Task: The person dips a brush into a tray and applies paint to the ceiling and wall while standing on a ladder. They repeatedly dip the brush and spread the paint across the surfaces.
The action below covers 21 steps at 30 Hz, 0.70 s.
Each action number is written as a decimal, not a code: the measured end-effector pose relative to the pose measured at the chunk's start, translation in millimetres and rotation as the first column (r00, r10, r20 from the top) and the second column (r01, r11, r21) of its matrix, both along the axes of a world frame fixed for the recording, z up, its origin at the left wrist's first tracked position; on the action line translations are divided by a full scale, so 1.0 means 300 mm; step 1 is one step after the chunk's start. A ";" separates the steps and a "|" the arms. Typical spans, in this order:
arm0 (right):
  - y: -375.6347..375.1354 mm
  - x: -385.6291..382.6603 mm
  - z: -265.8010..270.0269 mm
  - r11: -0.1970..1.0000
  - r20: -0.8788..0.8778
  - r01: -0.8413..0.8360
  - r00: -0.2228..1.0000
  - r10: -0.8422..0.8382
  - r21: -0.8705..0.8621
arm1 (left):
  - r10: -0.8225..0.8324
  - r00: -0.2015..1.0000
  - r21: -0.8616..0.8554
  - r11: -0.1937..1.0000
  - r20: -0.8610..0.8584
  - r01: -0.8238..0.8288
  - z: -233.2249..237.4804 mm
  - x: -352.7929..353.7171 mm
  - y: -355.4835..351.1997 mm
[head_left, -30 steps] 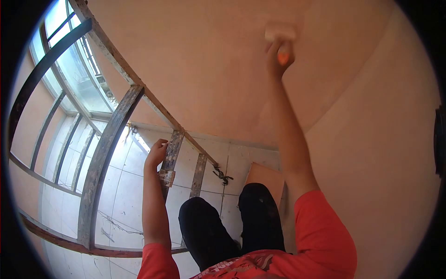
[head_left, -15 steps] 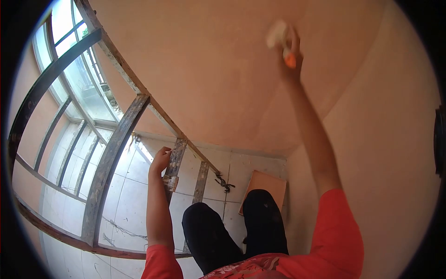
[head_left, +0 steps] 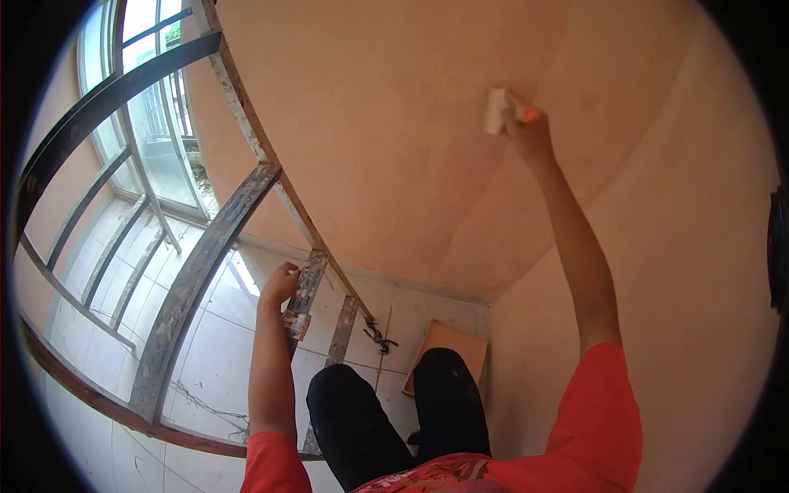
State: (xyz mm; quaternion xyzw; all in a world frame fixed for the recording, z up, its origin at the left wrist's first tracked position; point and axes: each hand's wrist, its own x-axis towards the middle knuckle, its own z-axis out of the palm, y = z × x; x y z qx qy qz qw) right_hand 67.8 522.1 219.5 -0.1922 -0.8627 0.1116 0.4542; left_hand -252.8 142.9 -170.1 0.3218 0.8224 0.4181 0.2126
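My right hand is closed on the orange handle of a brush-like tool, whose pale, wide head is against or very near the salmon-coloured wall. Lower down on the left, my left hand is at a paint-spattered rung of the wooden ladder. Its fingers are curled together at the rung's edge, and what they hold, if anything, is too small to make out.
An orange-brown tray or box lies on the white tiled floor beyond my knees. Dark cord is tied near the ladder's foot. A glass window or door stands at the upper left. Another wall rises on the right.
My right hand has moved down and slightly right with the tool, whose head is now turned upright. The view has shifted a little; my left hand stays by the same rung.
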 end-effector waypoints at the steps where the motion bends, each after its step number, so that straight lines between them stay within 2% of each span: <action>1: -0.026 -0.003 0.074 0.988 -0.094 -0.050 0.995 0.037 -0.144 | 0.002 1.000 -0.006 1.000 0.009 -0.002 0.002 0.000 0.002; 2: -0.044 -0.005 0.142 0.953 -0.193 -0.110 0.980 0.056 -0.283 | 0.002 1.000 -0.016 1.000 0.018 -0.002 0.002 0.003 0.002; 4: -0.055 -0.043 0.262 0.992 -0.294 -0.121 0.948 0.125 0.033 | 0.000 1.000 -0.021 1.000 0.014 0.001 0.009 0.007 -0.004; 5: -0.028 -0.074 0.280 0.992 -0.296 -0.118 0.947 0.122 0.031 | 0.002 1.000 -0.019 1.000 0.012 -0.002 0.012 0.008 -0.004; 7: 0.018 -0.116 0.298 0.944 -0.320 -0.083 0.928 0.191 0.321 | 0.000 1.000 -0.020 1.000 0.014 0.001 0.009 0.006 -0.004; 10: 0.061 -0.100 0.120 0.910 -0.226 -0.018 0.966 0.122 0.414 | -0.004 1.000 -0.008 1.000 0.022 0.005 -0.003 0.001 0.001; 12: 0.015 -0.072 -0.003 0.968 -0.245 -0.143 0.950 0.193 0.209 | 0.008 1.000 0.012 1.000 0.028 -0.008 -0.023 -0.007 0.000; 13: 0.014 -0.065 -0.046 0.966 -0.247 -0.148 0.948 0.200 0.214 | -0.001 1.000 0.007 1.000 -0.006 0.001 -0.032 -0.007 0.002; 15: 0.008 -0.022 -0.094 0.968 -0.116 -0.018 0.992 0.049 0.250 | -0.028 0.998 -0.003 1.000 -0.055 0.027 -0.009 -0.015 0.006; 16: 0.011 -0.008 -0.081 0.969 -0.119 -0.006 0.992 0.036 0.245 | -0.022 0.999 0.016 1.000 -0.032 0.023 0.000 -0.008 0.002; 18: 0.031 -0.005 0.009 0.993 -0.041 -0.021 0.999 0.026 0.116 | -0.024 1.000 0.025 0.999 0.000 0.024 -0.008 0.002 0.001; 20: -0.020 -0.044 0.151 0.979 -0.184 0.004 0.982 0.035 0.205 | -0.007 0.998 0.026 1.000 0.069 0.005 -0.025 -0.014 0.010; 21: -0.098 -0.056 0.252 0.981 -0.176 0.004 0.984 0.031 0.192 | -0.014 0.998 0.022 1.000 0.069 0.012 -0.027 -0.012 0.012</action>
